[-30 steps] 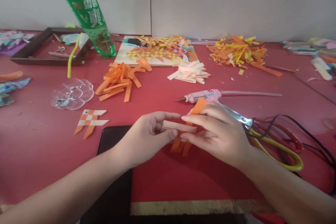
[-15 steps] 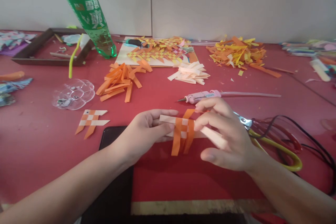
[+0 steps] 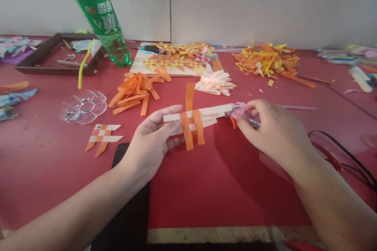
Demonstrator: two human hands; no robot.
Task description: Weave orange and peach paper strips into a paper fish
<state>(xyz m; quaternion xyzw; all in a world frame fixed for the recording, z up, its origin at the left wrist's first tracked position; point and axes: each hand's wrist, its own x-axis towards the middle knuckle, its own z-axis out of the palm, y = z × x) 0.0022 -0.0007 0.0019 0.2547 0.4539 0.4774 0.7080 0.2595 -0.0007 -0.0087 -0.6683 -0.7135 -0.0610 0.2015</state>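
In my left hand (image 3: 156, 133), thumb on top and fingers beneath, is a small weave of orange and cream paper strips (image 3: 192, 123). Its loose ends stick out, one orange strip upward and the long cream ones to the right. My right hand (image 3: 265, 129) has its thumb and fingers closed on a pink glue pen (image 3: 240, 106), whose nose is hidden behind the paper. A clear glue stick (image 3: 300, 107) runs out of the pen's back. Silver metal shows under my right fingers. A finished woven paper fish (image 3: 103, 137) lies to the left.
Behind are piles of orange strips (image 3: 132, 94), cream strips (image 3: 215, 82) and yellow-orange strips (image 3: 266, 60). A green soda bottle (image 3: 103, 19) stands near a dark frame (image 3: 50, 70). A clear flower-shaped dish (image 3: 85, 106), a black phone-like slab (image 3: 129, 204) and a red handle with black cord (image 3: 330, 157) lie around.
My right hand has left the weave's right end and closed on the glue pen. My left hand has shifted up and left with the weave, turning it slightly.
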